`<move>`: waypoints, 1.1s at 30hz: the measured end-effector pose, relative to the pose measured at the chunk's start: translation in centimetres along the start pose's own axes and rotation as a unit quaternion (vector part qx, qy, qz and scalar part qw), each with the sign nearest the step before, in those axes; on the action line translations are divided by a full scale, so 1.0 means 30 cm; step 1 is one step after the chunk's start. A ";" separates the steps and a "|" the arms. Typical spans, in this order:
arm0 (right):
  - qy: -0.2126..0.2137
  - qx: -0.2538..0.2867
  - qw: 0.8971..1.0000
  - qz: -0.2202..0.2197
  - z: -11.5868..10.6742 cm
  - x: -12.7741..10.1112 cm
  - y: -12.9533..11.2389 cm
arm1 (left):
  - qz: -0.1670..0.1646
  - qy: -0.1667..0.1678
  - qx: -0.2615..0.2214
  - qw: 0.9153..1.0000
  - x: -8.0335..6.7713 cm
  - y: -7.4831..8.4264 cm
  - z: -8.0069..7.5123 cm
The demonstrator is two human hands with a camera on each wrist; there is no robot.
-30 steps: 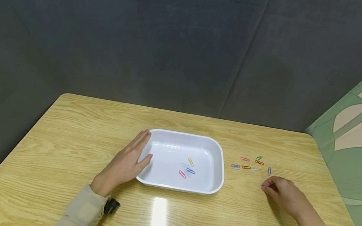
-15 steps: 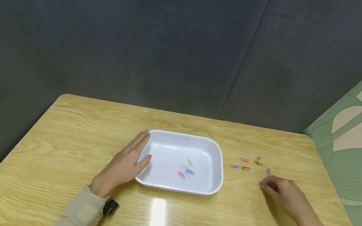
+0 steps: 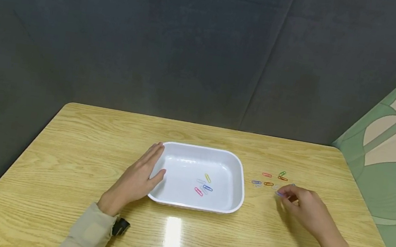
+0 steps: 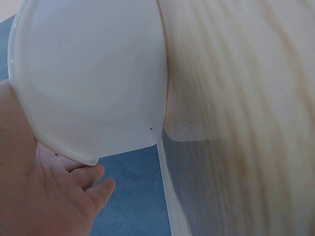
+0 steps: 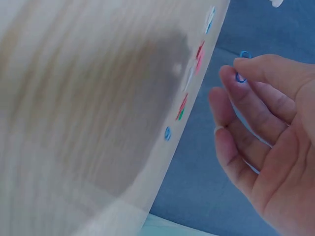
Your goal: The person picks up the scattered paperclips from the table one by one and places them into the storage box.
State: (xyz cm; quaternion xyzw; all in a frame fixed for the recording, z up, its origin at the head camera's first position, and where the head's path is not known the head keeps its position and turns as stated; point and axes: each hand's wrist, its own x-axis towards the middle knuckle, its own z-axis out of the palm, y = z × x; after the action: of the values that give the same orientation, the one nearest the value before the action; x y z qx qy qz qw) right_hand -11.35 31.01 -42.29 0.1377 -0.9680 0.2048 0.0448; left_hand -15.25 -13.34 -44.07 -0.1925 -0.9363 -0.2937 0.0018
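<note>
Resting flat w/ fingers straight and together, the left hand (image 3: 136, 180) lies against the left outer wall of the white tray (image 3: 237, 174), thumb at the rim; the left wrist view shows the palm (image 4: 34, 196) beside the tray's underside (image 4: 93, 73).

Tray sits mid-table (image 3: 66, 156), long axis running left-right. Inside it, right of centre: a yellow clip (image 3: 207, 177) nearest the far wall, a pale clip (image 3: 201, 181) just left of it, a blue clip (image 3: 208, 188) below, a pink clip (image 3: 198, 191) nearest the near wall. All four lie loose on the tray floor, close together, mostly angled diagonally.

Right of the tray, on bare wood, a loose cluster of clips (image 3: 269, 179): red one (image 3: 266, 174) lying approx. left-right, green one (image 3: 282, 174) tilted, orange ones beneath, a blue-grey one (image 3: 256, 182) closest to the tray.

Right hand (image 3: 306, 210) is right of the tray, at the cluster's near-right edge, thumb and forefinger pressed together pinching a blue paperclip (image 3: 280, 194). In the head view the clip's long axis runs roughly left-right, sticking out toward the tray. Right wrist view shows the fingertips (image 5: 231, 78) closed on the blue wire (image 5: 240, 77), other fingers loosely curled; whether the clip is off the tabletop, can't tell.

No brands, labels or writing readable anywhere.
</note>
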 end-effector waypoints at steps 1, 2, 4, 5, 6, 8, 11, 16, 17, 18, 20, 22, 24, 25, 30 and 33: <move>0.002 0.000 1.000 -0.002 -0.001 0.004 -0.005 | 0.001 0.001 0.000 1.000 0.000 0.000 0.000; 0.005 0.000 1.000 -0.003 -0.002 0.008 -0.011 | 0.001 0.001 0.000 1.000 0.000 0.000 0.001; 0.012 0.002 1.000 -0.009 -0.003 0.015 -0.025 | 0.001 0.001 -0.001 1.000 0.000 0.000 0.001; 0.014 0.001 1.000 -0.011 -0.004 0.019 -0.032 | 0.001 0.002 -0.001 1.000 0.000 0.000 0.001; 0.018 -0.001 1.000 -0.014 -0.005 0.023 -0.039 | 0.001 0.002 -0.001 1.000 -0.001 -0.001 0.001; 0.021 -0.001 1.000 -0.017 -0.006 0.030 -0.055 | 0.001 0.001 -0.001 1.000 -0.001 0.000 0.001; 0.031 0.000 0.999 -0.022 -0.008 0.042 -0.081 | 0.000 -0.001 0.000 1.000 0.000 0.000 0.001; 0.055 0.005 0.997 -0.045 -0.004 0.062 -0.123 | -0.002 -0.005 -0.002 1.000 0.001 0.003 -0.002; 0.059 0.005 0.997 -0.049 -0.004 0.066 -0.131 | -0.002 -0.006 -0.002 1.000 0.001 0.004 -0.002; 0.064 0.005 0.996 -0.054 -0.002 0.071 -0.138 | -0.002 -0.006 -0.003 1.000 0.001 0.004 -0.002; 0.068 0.007 0.996 -0.057 -0.002 0.080 -0.152 | -0.003 -0.007 -0.002 1.000 0.001 0.004 -0.002; 0.069 0.008 0.996 -0.058 -0.001 0.088 -0.165 | -0.003 -0.006 -0.001 1.000 0.001 0.004 -0.001; 0.067 0.011 0.996 -0.058 0.000 0.097 -0.177 | -0.003 -0.006 -0.001 1.000 0.000 0.004 -0.001; 0.066 0.014 0.996 -0.058 0.001 0.101 -0.183 | -0.003 -0.005 0.000 1.000 0.000 0.004 -0.002; 0.060 0.030 0.996 -0.066 0.008 0.122 -0.211 | -0.005 -0.007 -0.001 1.000 0.000 0.005 -0.003; 0.055 0.040 0.996 -0.066 0.012 0.134 -0.228 | -0.004 -0.009 -0.001 1.000 0.000 0.005 -0.003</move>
State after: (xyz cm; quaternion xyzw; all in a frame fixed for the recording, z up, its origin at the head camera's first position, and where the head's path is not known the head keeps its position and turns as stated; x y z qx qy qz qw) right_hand -13.25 23.87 -39.42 0.1911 -0.9439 0.2475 0.1058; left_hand -15.20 -13.28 -43.90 -0.1910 -0.9367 -0.2932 -0.0080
